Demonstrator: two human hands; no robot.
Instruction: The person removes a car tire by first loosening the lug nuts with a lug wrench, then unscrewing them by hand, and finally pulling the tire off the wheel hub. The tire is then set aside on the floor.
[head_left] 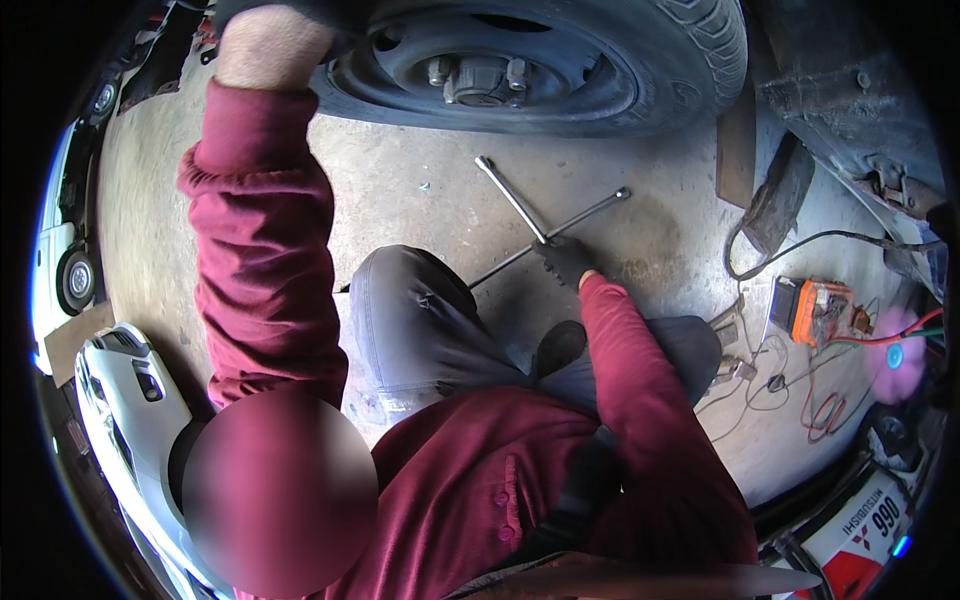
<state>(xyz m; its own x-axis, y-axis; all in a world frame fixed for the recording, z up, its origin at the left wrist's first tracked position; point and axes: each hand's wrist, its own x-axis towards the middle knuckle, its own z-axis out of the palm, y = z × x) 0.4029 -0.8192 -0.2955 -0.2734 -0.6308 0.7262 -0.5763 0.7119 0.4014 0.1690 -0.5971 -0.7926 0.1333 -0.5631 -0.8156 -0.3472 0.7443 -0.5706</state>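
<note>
A four-way lug wrench (512,198) of bare metal lies at a slant above the concrete, with one arm pointing toward the wheel and another reaching to the right. My right hand (566,260), in a black glove, is closed around it close to where the bars cross. At the top stands a wheel (480,55) with a steel rim, a black tyre and several lug nuts (517,72) around its hub. My left hand (340,14), in a dark glove, is raised at the wheel's left side; its fingers are lost in the dark upper edge.
Wooden blocks (736,160) lie right of the wheel, beside a dark cable (800,240). An orange box-like device (820,312) with wires sits at the right, near a pink fan (893,355). A white car bumper (130,400) is at the left, and a white vehicle (60,270) stands beyond it.
</note>
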